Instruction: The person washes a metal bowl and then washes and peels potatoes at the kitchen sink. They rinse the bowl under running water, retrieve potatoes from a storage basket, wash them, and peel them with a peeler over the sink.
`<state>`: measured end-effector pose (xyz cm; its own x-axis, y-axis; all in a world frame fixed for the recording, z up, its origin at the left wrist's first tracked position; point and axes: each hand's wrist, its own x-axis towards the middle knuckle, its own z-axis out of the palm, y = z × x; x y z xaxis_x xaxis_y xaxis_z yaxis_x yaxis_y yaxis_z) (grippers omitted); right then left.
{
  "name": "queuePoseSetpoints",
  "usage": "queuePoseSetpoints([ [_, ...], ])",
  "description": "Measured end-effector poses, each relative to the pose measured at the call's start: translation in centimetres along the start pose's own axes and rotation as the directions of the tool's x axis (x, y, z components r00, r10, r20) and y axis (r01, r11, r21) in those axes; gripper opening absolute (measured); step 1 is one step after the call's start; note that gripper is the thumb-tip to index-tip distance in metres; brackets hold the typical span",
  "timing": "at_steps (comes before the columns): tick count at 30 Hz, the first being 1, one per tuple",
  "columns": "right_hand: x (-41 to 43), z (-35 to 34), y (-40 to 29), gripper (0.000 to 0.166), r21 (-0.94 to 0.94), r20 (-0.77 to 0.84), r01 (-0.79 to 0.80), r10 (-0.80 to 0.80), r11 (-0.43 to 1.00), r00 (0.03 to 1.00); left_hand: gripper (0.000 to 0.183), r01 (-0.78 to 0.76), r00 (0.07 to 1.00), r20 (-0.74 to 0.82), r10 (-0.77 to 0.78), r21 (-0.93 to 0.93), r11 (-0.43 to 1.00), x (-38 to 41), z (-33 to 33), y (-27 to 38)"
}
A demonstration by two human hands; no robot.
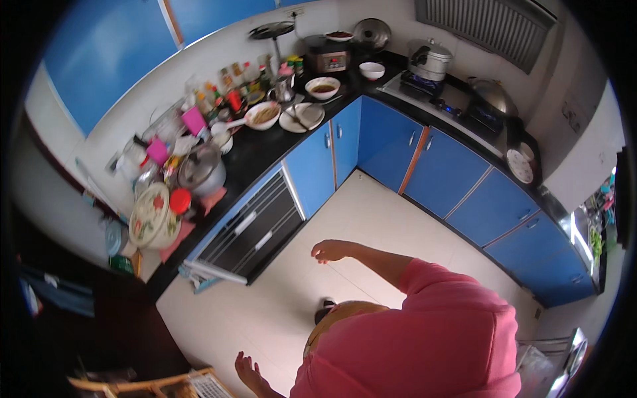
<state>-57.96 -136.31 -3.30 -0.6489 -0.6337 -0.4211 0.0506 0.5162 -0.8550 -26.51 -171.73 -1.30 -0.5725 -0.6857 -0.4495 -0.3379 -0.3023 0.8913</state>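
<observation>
My right hand [330, 251] hangs over the tiled floor, its fingers loosely curled and nothing seen in it. Nearest to it is the dark-fronted built-in appliance [249, 234] with pale handles, set under the left counter. Lower in view, my left hand [249, 372] is also over the floor, with its fingers apart and nothing held. A wooden-framed chair or rack [144, 385] lies close to that hand. My pink sleeve [438, 278] and shirt fill the lower right, and a dark shoe [324, 309] shows beyond my waist.
On the black counter [254, 149] stand a lidded pot [201, 171], several bottles, a bowl of food [263, 116] and plates [301, 118]. Around the corner, a pressure cooker [432, 59] and a lidded wok [492, 94] sit on the gas hob [448, 107]. Blue cabinets [390, 134] line the floor.
</observation>
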Motion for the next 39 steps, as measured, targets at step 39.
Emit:
queuePoseSetpoints([
  [39, -27.2, -68.9, 34.5, 0.041, 0.409, -0.912, -0.790, 0.240, 0.456, -0.334, 0.024, -0.088, 0.169, 0.892, -0.419, 0.437, 0.895, 1.5, 87.0, -5.0],
])
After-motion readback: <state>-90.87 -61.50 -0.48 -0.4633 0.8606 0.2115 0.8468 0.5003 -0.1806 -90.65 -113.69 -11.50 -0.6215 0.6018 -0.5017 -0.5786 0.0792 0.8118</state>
